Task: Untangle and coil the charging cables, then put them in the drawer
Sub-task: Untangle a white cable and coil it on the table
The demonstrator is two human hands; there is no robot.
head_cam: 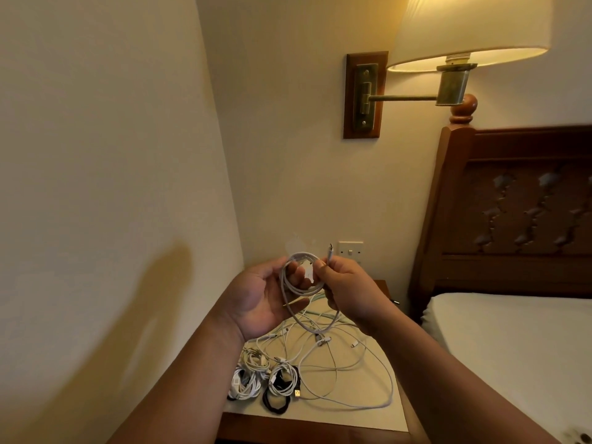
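Note:
Both hands are raised above the nightstand point(368, 415). My left hand point(256, 299) holds a white cable point(296, 294) wound into loose loops, palm turned up. My right hand point(342, 283) pinches the same cable near its end, and the plug point(330, 249) sticks up above the fingers. One long loop hangs down between the hands. Below lies a tangle of loose white cables point(339, 357) spread over the light tabletop. Several coiled cables point(266, 379), white and black, sit together at the front left. No drawer is in view.
A wall runs close on the left. A lit swing-arm lamp point(461, 43) hangs above on the back wall. A wall switch point(350, 251) sits behind the hands. A bed point(512, 341) with a dark wooden headboard point(512, 213) stands right of the nightstand.

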